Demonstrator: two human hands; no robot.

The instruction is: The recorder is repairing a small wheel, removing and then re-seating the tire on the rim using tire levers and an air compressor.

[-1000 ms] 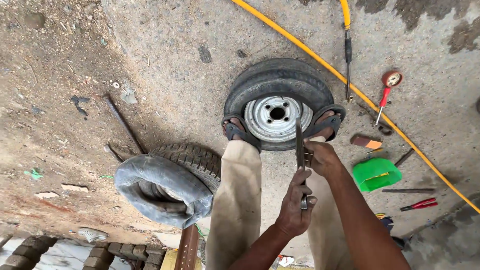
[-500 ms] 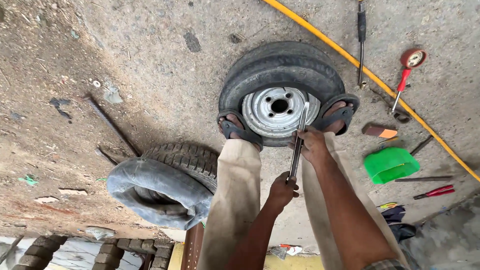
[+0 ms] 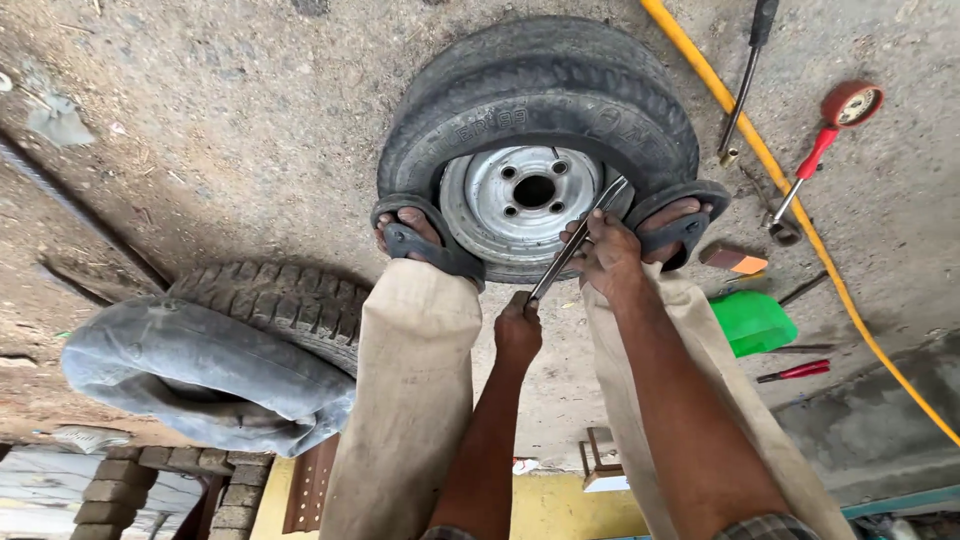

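Floor (image 3: 250, 120): rough concrete, carrying everything here.
Wheel (image 3: 535, 140): a tyre on a grey steel rim lies flat just ahead of both hands; a sandalled foot presses each near edge, seemingly to pin it down.
Loose tyre (image 3: 215, 345): lies well left of the left hand, an inner tube bulging from it.
Yellow hose (image 3: 790, 210): runs diagonally past the right hand's far side.
Green container (image 3: 752, 322): just right of the right arm.
Tyre lever (image 3: 578, 240): a thin metal bar slanting between the hands, its tip at the rim's edge, probably for prying.
Right hand (image 3: 607, 255): grip clenched around the bar's upper part, beside the rim.
Left hand (image 3: 518, 325): grip clenched on the bar's lower end, nearer the body.
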